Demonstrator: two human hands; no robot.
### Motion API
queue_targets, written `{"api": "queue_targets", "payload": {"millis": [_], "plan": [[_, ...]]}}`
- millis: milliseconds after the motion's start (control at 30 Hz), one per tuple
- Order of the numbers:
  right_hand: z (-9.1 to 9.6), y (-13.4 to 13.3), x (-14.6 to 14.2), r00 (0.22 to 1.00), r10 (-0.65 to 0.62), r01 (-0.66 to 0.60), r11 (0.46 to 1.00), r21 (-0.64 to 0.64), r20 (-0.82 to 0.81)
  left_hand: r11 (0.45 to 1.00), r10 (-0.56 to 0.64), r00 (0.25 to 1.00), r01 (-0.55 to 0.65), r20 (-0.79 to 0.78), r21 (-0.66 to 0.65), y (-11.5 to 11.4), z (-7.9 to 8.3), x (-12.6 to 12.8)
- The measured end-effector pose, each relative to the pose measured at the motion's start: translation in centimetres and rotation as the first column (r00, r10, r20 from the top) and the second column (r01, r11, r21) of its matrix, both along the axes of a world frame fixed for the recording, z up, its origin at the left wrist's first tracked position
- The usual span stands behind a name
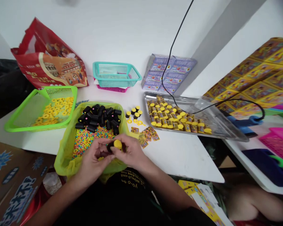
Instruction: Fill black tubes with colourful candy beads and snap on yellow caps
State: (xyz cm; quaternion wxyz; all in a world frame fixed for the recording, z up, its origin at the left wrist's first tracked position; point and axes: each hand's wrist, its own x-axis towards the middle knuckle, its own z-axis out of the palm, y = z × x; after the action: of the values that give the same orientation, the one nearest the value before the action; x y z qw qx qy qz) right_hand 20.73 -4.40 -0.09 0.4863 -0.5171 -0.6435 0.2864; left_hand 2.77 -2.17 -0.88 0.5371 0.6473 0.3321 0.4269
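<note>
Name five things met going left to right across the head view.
Green basket of yellow rings → yellow-lined basket → upright yellow-capped tubes → metal tray → pink basket at the right edge.

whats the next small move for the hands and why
Probably stand the yellow-topped piece beside the black, yellow-topped tubes on the white table: the right hand holds it, the left hand is close by, and its top looks like theirs; whether fully seated, I can't tell.

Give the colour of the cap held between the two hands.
Yellow: the cap shows best in the head view, the only one here.
</note>
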Motion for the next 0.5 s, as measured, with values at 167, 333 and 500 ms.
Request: {"api": "queue_targets", "payload": {"millis": [167,333,500], "plan": [[-2.0,4.7,5.9,0.766,-0.470,0.531,0.847,-0.018,0.438,0.998,0.056,0.990,-0.052,-0.130,0.035,1.1,0.9,-1.2],[-4.3,8.8,9.0,0.602,-0.240,0.548,0.818,-0.175,0.761,0.975,0.184,0.925,-0.128,-0.333,0.184,3.7,0.5,-4.2],[-4.1,8.4,8.5,0.611,-0.277,0.501,0.860,-0.091,0.741,0.957,0.255,0.889,-0.175,-0.382,0.231,4.5,-0.3,-5.6]]}}
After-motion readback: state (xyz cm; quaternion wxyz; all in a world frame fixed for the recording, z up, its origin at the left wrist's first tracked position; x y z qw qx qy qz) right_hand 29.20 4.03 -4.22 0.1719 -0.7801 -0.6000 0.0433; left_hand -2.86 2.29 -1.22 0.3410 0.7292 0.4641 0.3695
